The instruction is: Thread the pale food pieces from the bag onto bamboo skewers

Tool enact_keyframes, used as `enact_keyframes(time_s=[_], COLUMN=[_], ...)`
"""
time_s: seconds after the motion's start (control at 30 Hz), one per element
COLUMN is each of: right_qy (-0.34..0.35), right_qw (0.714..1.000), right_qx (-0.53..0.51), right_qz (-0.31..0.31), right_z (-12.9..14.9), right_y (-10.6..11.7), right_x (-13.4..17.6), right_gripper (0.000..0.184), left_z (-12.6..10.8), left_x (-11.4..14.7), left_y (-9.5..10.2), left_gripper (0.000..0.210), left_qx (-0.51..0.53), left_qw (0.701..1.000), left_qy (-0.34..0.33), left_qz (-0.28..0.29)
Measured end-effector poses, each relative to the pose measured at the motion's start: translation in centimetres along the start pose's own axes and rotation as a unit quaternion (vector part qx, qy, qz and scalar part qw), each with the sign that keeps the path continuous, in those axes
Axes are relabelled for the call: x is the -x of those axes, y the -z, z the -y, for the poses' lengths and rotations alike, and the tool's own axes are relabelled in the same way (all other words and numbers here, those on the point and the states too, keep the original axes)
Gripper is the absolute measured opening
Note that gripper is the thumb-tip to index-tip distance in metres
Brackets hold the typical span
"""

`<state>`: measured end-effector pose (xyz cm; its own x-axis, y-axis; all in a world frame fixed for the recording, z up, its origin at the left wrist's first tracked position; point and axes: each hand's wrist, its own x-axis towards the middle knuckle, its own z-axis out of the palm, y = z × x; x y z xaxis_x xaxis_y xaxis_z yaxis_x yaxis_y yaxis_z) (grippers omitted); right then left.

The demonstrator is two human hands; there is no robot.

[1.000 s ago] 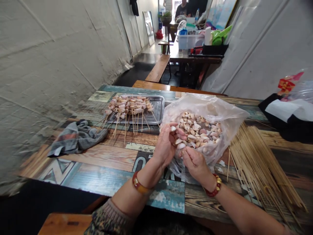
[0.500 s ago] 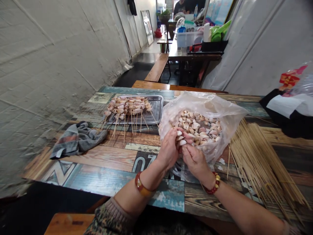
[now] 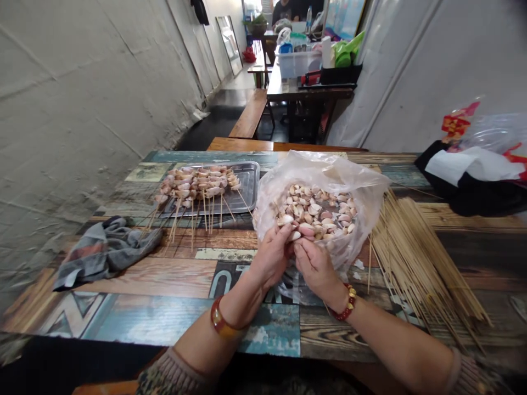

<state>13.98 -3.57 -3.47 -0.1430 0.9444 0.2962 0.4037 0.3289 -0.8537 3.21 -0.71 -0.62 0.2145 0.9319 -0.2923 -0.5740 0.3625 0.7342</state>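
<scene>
My left hand (image 3: 269,257) and my right hand (image 3: 315,266) meet at the near rim of a clear plastic bag (image 3: 362,184) full of garlic cloves (image 3: 319,208). The left fingers pinch a few pale cloves (image 3: 288,222); whether a skewer runs through them I cannot tell. The right fingertips close on the same cloves from below. Left of the bag, a metal tray (image 3: 247,184) carries several finished garlic skewers (image 3: 197,184) with their sticks pointing toward me.
A pile of bare bamboo skewers (image 3: 415,258) lies right of the bag. A grey cloth (image 3: 105,252) sits at the left. A black bag with plastic (image 3: 473,186) rests at the far right. Behind are a bench (image 3: 247,115) and a cluttered table (image 3: 317,82).
Both hands have drawn slightly closer together at the bag's rim, still working the cloves. The view has shifted right and down a little.
</scene>
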Motion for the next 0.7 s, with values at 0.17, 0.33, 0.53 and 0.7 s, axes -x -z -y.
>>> enact_keyframes(time_s=[0.17,0.33,0.53,0.7], right_qy=[0.011,0.005,0.029,-0.038], right_qw=[1.000,1.000,0.999,0.990], right_qx=[0.008,0.005,-0.011,-0.090], right_qz=[-0.008,-0.003,0.007,-0.101], right_z=[0.0,0.1,0.8,0.3], right_y=[-0.5,-0.3,2.9,4.7], right_x=[-0.1,-0.4,-0.9,-1.4], right_gripper=[0.027,0.029,0.031,0.032], left_z=[0.8,0.6,-1.4,-1.3], left_x=[0.0,0.1,-0.1,0.3], left_y=[-0.2,-0.1,0.0,0.2], left_gripper=[0.020,0.021,0.025,0.032], left_qx=[-0.012,-0.020,0.005,-0.059], left_qw=[0.999,0.999,0.998,0.993], left_qy=[-0.039,-0.025,-0.048,-0.036], left_qz=[-0.030,0.012,0.046,0.097])
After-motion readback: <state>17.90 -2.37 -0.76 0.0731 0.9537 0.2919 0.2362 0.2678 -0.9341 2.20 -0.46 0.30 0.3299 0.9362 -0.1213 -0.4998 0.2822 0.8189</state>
